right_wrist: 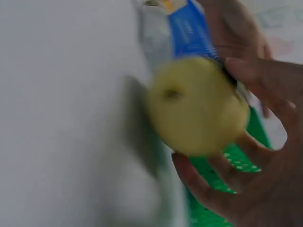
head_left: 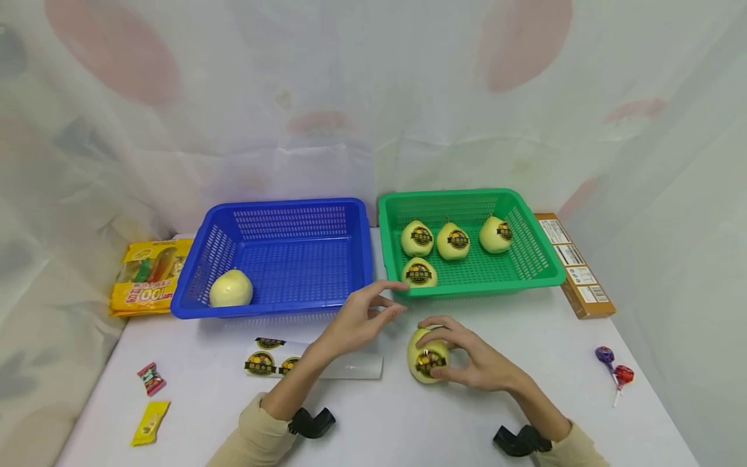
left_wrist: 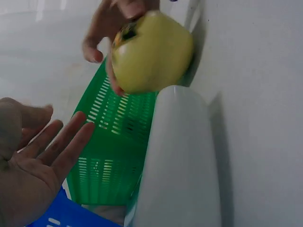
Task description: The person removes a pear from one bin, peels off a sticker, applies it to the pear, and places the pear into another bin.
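My right hand (head_left: 475,360) grips a pale yellow pear (head_left: 415,366) in front of the green basket, thumb beside its black-and-gold label (head_left: 430,363). In the right wrist view the pear (right_wrist: 199,109) looks lifted off the table, with fingers around its side. My left hand (head_left: 356,321) holds nothing; its fingers are loosely bent near the green basket's front corner. Beneath the left forearm lies a white roll of labels (head_left: 350,367), partly hidden by the arm. Several labelled pears (head_left: 452,242) sit in the green basket (head_left: 478,290). One unlabelled pear (head_left: 231,288) lies in the blue basket (head_left: 366,253).
Left of the blue basket lies a yellow snack bag (head_left: 142,285). A red candy packet (head_left: 151,379) and a yellow packet (head_left: 150,423) lie at the left front. At right are a brown box (head_left: 578,269), a purple lollipop (head_left: 604,354) and a red lollipop (head_left: 624,374).
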`<state>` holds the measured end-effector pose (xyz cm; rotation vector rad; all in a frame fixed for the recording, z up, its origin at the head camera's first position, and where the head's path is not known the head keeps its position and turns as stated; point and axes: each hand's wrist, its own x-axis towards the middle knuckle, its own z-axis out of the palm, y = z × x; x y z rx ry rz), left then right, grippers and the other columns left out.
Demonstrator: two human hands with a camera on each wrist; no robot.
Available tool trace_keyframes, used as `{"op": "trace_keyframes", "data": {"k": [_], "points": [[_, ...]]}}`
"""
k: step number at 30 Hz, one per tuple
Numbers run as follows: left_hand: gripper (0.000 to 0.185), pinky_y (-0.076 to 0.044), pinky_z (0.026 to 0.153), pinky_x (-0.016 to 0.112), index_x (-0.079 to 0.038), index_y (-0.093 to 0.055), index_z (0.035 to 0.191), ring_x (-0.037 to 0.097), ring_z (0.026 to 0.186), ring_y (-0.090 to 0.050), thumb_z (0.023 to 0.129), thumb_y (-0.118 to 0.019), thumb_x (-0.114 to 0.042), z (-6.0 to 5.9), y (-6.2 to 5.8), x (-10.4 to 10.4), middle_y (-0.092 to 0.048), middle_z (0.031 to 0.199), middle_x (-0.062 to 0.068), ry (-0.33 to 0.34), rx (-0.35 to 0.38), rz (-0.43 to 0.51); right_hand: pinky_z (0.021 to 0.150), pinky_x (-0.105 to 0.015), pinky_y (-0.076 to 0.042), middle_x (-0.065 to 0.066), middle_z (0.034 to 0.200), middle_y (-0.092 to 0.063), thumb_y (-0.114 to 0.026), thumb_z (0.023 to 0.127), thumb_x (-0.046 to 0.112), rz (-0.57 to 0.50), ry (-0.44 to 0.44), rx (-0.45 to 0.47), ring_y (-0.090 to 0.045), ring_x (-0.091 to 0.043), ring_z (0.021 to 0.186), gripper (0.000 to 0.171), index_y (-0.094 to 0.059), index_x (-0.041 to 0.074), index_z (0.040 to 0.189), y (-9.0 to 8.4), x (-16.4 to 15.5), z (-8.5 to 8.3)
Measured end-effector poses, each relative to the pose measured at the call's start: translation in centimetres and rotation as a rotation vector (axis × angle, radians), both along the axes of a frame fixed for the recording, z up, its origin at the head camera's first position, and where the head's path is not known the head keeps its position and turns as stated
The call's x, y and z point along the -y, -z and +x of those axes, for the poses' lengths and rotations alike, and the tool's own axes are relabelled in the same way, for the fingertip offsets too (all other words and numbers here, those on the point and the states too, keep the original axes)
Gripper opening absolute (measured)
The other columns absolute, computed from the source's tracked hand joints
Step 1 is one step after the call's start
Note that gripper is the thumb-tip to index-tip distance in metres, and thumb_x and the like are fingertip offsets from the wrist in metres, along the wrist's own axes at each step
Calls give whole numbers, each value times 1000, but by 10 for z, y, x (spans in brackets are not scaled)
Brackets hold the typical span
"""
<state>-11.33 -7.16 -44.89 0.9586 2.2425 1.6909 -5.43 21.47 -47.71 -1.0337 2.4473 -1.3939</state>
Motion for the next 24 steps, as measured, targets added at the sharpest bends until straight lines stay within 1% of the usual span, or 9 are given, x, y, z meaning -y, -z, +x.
{"op": "trace_keyframes", "data": {"k": [3, 5, 9, 12, 15, 16, 17, 19, 24], "points": [[43, -69, 88, 58, -2, -53, 154, 49, 108, -78, 111, -58, -2, -1, 2, -5, -63, 149, 26, 9, 9, 12, 87, -31, -68, -18, 140, -64, -75, 102, 7, -4, -54, 3, -61, -16, 131, 29, -73, 21, 127, -12, -1, -9], [45, -69, 89, 56, -2, -50, 156, 49, 112, -76, 111, -56, -2, 0, 4, -8, -56, 157, 25, 15, 12, 13, 86, -34, -70, -19, 139, -65, -73, 104, 9, 16, -92, 16, -62, -15, 130, 25, -73, 17, 127, -16, 2, -13], [47, -71, 91, 36, 1, -47, 157, 49, 123, -72, 111, -55, 1, 1, 8, -10, -51, 159, 25, 21, 1, 30, 103, -39, -66, -17, 154, -57, -84, 98, 27, 71, -212, 89, -57, -25, 142, 44, -70, 17, 138, -14, 22, -8], [47, -70, 94, 31, 2, -46, 158, 48, 128, -70, 111, -53, 1, 0, 8, -11, -51, 159, 26, 27, 5, 36, 117, -41, -58, -11, 160, -52, -92, 89, 33, 98, -302, 103, -53, -29, 149, 64, -64, 26, 146, -8, 41, 5], [47, -70, 96, 34, 2, -46, 159, 48, 132, -68, 112, -52, 0, 0, 7, -9, -50, 160, 26, 29, 27, 25, 122, -35, -53, -1, 154, -56, -92, 89, 36, 119, -368, 44, -56, -18, 146, 68, -59, 33, 148, 0, 57, 15], [47, -70, 96, 35, 1, -46, 159, 47, 133, -67, 112, -52, 0, 0, 7, -9, -50, 160, 27, 30, 34, 23, 118, -32, -55, 1, 151, -58, -91, 90, 34, 113, -373, 35, -57, -14, 142, 67, -58, 33, 149, 2, 60, 16], [47, -70, 97, 34, 2, -46, 159, 47, 133, -67, 112, -52, 0, 0, 7, -8, -50, 160, 27, 32, 36, 22, 115, -31, -56, 3, 148, -61, -89, 92, 34, 94, -374, 27, -59, -11, 138, 64, -58, 31, 148, 4, 61, 17], [47, -70, 97, 34, 1, -45, 159, 47, 134, -67, 112, -52, -1, 1, 7, -8, -49, 161, 26, 31, 37, 21, 108, -28, -59, 3, 142, -65, -84, 96, 30, 27, -355, 83, -62, -8, 128, 58, -58, 27, 147, 4, 60, 16], [48, -70, 97, 35, 2, -45, 159, 47, 133, -67, 112, -52, 1, 0, 7, -10, -49, 162, 24, 32, 33, 17, 97, -31, -60, -8, 142, -59, -56, 106, 21, -280, -245, 403, -62, -14, 119, 47, -50, 15, 152, -14, 39, 8]]}}
